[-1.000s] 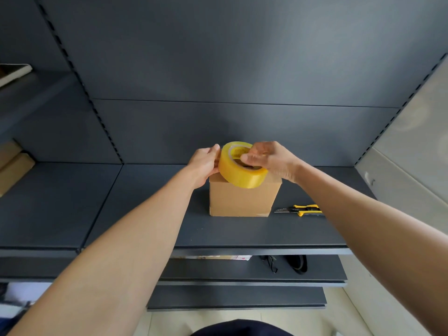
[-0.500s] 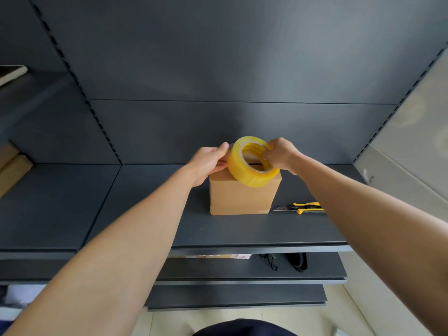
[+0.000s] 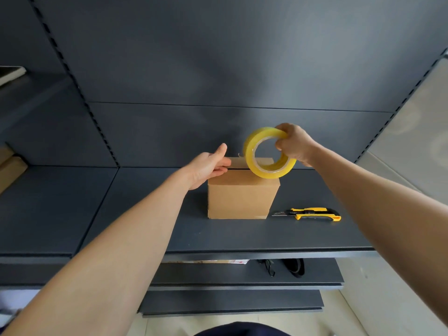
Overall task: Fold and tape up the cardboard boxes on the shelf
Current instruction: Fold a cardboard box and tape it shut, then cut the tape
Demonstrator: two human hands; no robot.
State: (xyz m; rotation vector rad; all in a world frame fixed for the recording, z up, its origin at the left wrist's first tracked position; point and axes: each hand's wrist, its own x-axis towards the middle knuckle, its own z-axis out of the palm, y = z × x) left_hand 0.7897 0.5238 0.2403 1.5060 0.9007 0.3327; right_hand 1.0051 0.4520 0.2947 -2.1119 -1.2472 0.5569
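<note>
Tape roll (image 3: pixel 250 151) in right hand (image 3: pixel 294 144)

The tape roll (image 3: pixel 271 172) hides the far right part of the cardboard box (image 3: pixel 242 200) top, and the right hand (image 3: pixel 294 145) has fingertips lost inside its core. Any strip from roll to box is too faint to tell. The left edge cuts off flat cardboard (image 3: pixel 11 168). The shelf (image 3: pixel 218 234) lip hides most of a printed carton (image 3: pixel 218 261) and dark objects (image 3: pixel 293 267).

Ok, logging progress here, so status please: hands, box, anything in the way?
Left hand open, fingers on the box top's left edge. Right hand grips tape roll above box. Knife on shelf right of box, apart; nothing blocking.
</note>
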